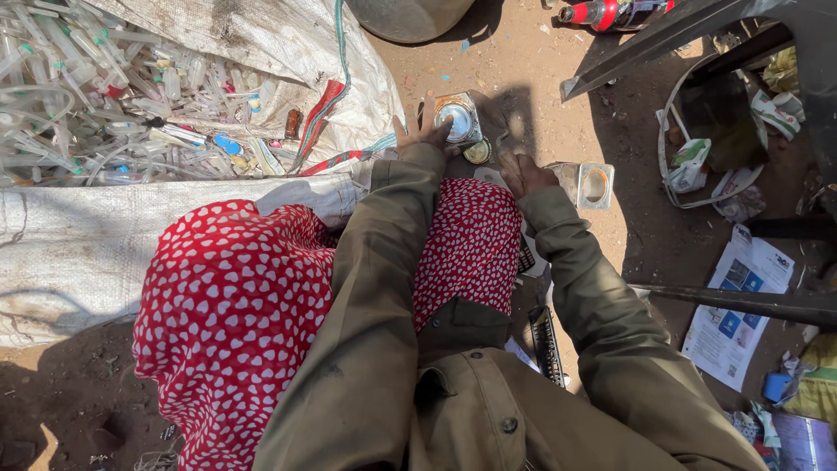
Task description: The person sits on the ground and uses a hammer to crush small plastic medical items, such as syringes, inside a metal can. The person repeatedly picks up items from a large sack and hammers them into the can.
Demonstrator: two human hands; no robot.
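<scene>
Nearest the camera lie olive sleeves and red cloth with white hearts [235,323], over bare brown dirt ground [540,78] outdoors, in hard sun. A printed leaflet [737,305] lies off to the right. Beyond the knees, the left hand [423,133] spreads its fingers flat and apart against a square metal can [459,118] — the can lies on the dirt, its round end facing up. The right hand [526,173] is curled; what it clasps I cannot tell. Just beside it sits a flattened metal tin [595,185]. Farther left, a white sack [288,44] holds clear plastic tubing [96,96].
</scene>
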